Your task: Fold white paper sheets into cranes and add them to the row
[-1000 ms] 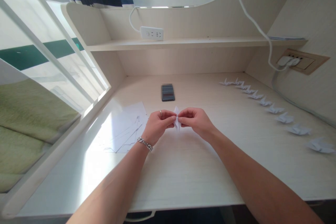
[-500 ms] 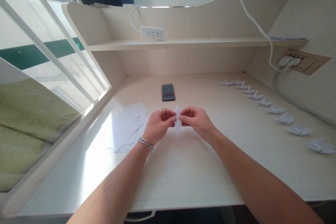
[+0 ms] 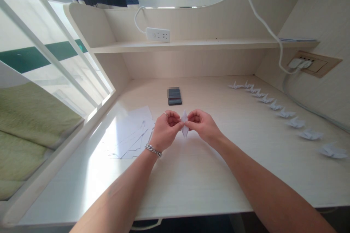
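Folded paper (image 3: 185,126) — phone (image 3: 175,97) beyond, sheets (image 3: 127,133) left

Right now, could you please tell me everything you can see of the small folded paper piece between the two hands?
The folded paper piece is white, thin and small, creased into a narrow shape with one pointed tip up and another down. It stands roughly upright, pinched from both sides: the left hand grips its left edge and the right hand its right edge, and their fingertips hide its middle. It seems to be held just above the pale wooden desk, near the centre, in front of the person.
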